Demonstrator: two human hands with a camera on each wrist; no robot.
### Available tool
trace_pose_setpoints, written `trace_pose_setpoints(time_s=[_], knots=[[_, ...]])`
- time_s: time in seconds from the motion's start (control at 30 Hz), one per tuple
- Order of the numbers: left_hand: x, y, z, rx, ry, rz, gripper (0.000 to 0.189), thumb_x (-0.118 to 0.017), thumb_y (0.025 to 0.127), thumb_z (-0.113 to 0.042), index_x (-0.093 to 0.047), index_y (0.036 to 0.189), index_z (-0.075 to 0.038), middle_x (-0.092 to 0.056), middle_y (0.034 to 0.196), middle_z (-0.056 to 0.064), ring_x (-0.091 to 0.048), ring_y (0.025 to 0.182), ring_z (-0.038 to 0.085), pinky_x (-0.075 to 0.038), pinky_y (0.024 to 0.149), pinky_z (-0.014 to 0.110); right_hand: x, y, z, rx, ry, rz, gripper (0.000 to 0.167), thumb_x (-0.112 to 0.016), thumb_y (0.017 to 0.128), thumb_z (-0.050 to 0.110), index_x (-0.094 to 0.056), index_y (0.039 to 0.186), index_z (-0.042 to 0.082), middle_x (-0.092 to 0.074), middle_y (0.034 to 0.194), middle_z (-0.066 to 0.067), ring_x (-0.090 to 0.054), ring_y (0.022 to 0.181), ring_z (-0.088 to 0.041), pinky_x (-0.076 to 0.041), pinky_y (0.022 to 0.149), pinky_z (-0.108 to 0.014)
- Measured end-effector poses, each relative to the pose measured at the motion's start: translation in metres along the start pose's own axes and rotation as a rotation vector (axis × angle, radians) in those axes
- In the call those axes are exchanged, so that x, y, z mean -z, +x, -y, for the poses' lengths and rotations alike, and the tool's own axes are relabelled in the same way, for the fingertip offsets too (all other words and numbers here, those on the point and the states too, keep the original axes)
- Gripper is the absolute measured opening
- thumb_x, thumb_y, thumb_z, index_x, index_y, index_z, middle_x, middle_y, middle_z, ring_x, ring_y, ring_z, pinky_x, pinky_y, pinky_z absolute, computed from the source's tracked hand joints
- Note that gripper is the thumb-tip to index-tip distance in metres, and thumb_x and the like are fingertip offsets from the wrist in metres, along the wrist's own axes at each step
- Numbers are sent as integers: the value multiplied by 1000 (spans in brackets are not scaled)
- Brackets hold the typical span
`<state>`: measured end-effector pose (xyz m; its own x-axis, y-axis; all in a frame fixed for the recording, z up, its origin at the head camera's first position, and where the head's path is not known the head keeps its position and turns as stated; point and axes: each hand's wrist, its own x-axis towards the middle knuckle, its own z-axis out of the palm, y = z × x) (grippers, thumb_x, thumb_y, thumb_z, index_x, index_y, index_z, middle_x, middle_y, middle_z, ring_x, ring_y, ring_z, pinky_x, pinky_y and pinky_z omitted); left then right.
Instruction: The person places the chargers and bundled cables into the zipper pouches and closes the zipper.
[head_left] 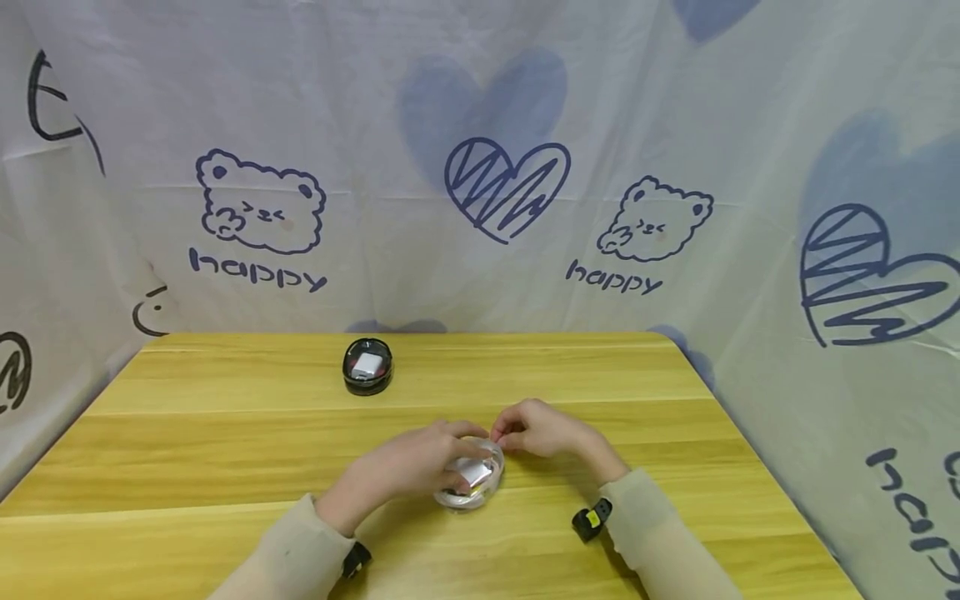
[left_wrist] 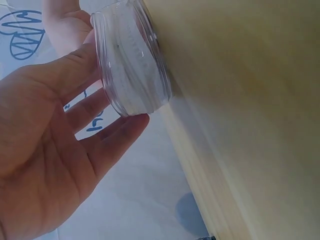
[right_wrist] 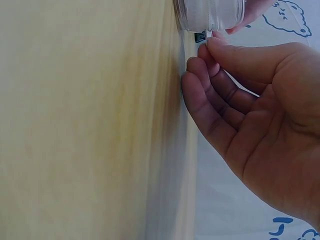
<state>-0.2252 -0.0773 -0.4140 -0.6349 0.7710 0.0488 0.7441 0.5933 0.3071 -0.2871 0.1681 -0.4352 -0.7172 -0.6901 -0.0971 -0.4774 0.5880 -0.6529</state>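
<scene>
A small clear round case [head_left: 465, 502] with a white zipper band [left_wrist: 131, 65] sits on the table's near middle. Something whitish shows through its top in the head view. My left hand [head_left: 422, 458] grips it from the left, thumb and fingertips on its rim. At the case's right far edge is my right hand [head_left: 546, 429]. Its thumb and forefinger pinch the small zipper pull [right_wrist: 209, 35], seen in the right wrist view, while the other fingers curl beneath. How far the zipper is undone I cannot tell.
A black-rimmed round case [head_left: 366, 386] with a white item inside stands at the back of the wooden table [head_left: 225, 467], left of centre. Printed white cloth [head_left: 390, 242] hangs behind the table and along both sides.
</scene>
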Motion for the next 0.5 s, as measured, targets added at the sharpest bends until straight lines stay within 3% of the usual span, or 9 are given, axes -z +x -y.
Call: trace_pose_setpoints(time_s=[0.5], knots=[[-2, 1, -4, 17, 17, -25, 46, -86, 86, -27, -75, 127, -10, -60, 145, 11, -66, 122, 29, -58, 99, 38, 8, -8, -4, -21, 13, 51, 11, -67, 101, 7, -74, 94, 11, -67, 82, 2, -56, 71, -8, -48, 64, -22]])
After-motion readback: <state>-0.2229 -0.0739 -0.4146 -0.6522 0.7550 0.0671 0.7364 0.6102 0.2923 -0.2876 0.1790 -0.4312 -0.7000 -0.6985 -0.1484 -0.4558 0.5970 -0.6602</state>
